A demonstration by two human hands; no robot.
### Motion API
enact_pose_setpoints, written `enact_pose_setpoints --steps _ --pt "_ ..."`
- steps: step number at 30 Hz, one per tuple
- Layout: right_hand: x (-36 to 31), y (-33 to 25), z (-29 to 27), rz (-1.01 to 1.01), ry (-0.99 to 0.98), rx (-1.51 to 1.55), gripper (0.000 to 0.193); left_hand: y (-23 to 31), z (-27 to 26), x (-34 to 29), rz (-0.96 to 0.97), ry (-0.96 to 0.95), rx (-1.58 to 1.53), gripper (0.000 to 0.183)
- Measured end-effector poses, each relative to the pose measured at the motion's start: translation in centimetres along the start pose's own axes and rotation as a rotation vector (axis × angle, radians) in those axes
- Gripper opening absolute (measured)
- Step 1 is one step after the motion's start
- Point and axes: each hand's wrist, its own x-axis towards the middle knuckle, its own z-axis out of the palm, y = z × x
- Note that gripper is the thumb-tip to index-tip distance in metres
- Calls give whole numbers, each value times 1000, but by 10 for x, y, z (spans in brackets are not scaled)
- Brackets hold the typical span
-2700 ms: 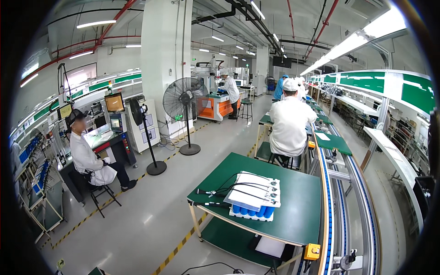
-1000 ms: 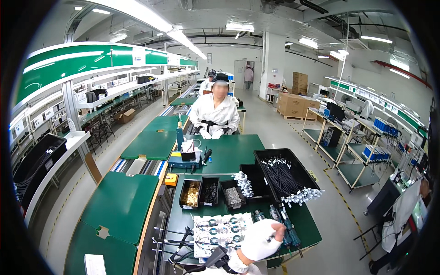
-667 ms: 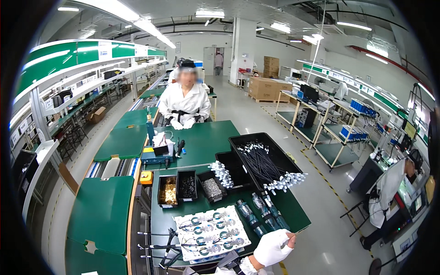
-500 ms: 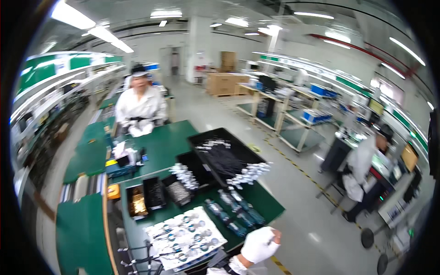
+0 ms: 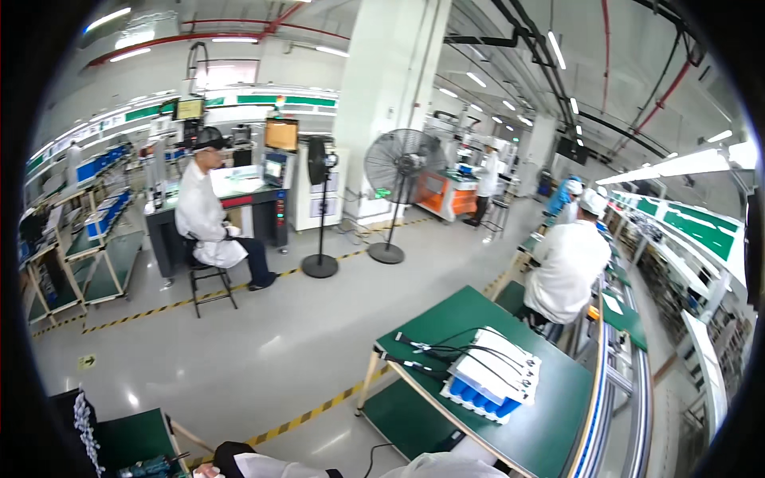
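At the lower edge, left of the middle, a small part of my left hand shows beside a black cuff and white sleeve. Its fingers are mostly cut off by the frame. It is nearest to the teal bundled parts on the corner of a green table. A black bin with white connectors stands on that table. More white sleeve shows at the bottom middle; my right hand is out of the picture. To the right, a white tray stack with black cables and blue layers sits on another green-topped table.
Two standing fans are on the floor ahead, by a white pillar. A seated person works at a machine bench at left. Another person in white sits beside the conveyor line at right. Yellow-black tape marks the floor.
The view has swung far to the right. The table of bins has shifted to the lower left corner, and the table with the cabled tray stack has come into view. The white-gloved hand has left the middle.
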Motion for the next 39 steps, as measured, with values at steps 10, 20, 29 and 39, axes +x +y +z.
enact_pose_setpoints --steps 10,20,29,39 --pt "-6 -5 -26 78 80 -72 31 -3 44 -29 472 -292 431 20" --pt "-10 -32 -22 251 60 -226 32 -107 65 -68 463 -260 543 22" --pt "3 19 14 -172 121 -229 26 -52 76 -37 321 -352 461 20" --pt "-17 48 20 -71 159 -394 42 -30 97 -32 249 -420 387 20"
